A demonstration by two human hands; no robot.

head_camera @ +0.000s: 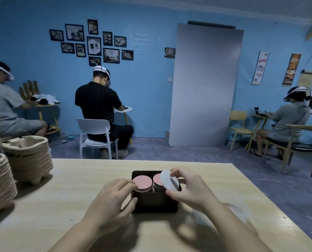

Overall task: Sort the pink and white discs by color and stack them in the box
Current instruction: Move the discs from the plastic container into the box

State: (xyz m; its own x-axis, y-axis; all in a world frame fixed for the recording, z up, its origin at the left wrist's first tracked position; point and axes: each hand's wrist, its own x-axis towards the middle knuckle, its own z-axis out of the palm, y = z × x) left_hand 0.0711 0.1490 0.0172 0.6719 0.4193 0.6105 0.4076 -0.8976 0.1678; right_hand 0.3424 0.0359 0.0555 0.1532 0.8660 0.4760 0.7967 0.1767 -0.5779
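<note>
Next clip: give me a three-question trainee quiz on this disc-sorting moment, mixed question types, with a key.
1. True or false: the right hand holds a white disc tilted over the box.
2. Which colour tops both stacks visible in the box? A) white B) pink C) black
3. Fill in: the left hand rests against the box's ____ side, fingers on the left pink stack.

Key: 1 true; 2 B; 3 left.

Stacked pulp trays [27,157] at the wooden table's [78,206] left edge; white chair [94,131], framed pictures [93,42] beyond.
</note>
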